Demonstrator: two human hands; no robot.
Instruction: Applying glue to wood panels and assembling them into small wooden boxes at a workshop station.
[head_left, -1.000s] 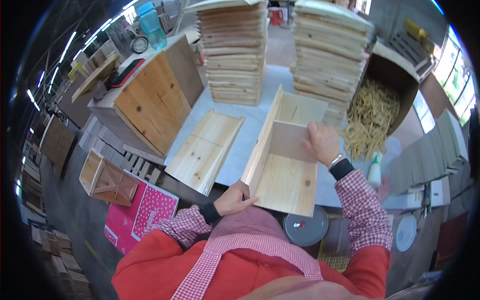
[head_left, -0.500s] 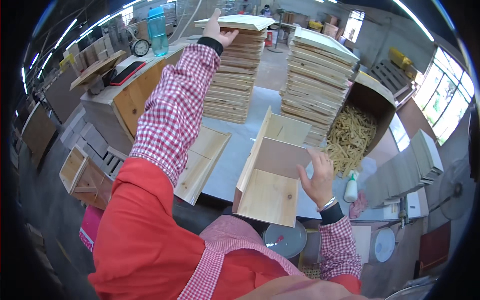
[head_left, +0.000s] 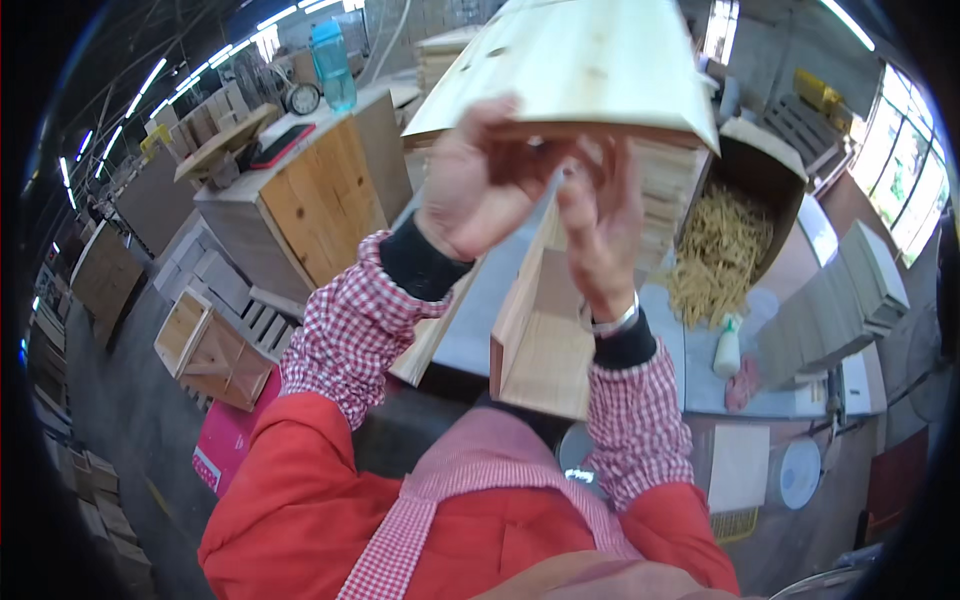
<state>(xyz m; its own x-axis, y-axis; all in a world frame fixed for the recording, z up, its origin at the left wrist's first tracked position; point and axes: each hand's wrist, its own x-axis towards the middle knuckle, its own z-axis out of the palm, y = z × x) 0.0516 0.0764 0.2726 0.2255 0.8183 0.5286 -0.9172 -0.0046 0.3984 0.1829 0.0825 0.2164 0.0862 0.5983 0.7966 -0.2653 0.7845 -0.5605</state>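
Observation:
A pale knotted wooden panel (head_left: 575, 75) is raised in front of me, its near edge toward me and hiding much of the stacks behind. My left hand (head_left: 480, 185) is closed on that edge, with fingertips over the top face. My right hand (head_left: 605, 225), smeared by motion, is raised beside it just below the same edge; its grip is unclear. Under my hands, a partly joined wooden box (head_left: 545, 375) with an upright side stands on the table. Left of it lies another wooden board (head_left: 425, 345), partly behind my left sleeve.
A stack of wooden panels (head_left: 668, 200) shows below the raised one. To the right are a carton (head_left: 785, 205) of light-coloured strips, a white bottle (head_left: 728, 347) and grey slabs (head_left: 830, 310). A cabinet (head_left: 325, 190) on the left carries a phone and a blue bottle (head_left: 333, 65).
My left hand has come back from the left stack with a panel, toward the middle. My right hand has left the box's side and risen to the panel. The view has shifted slightly.

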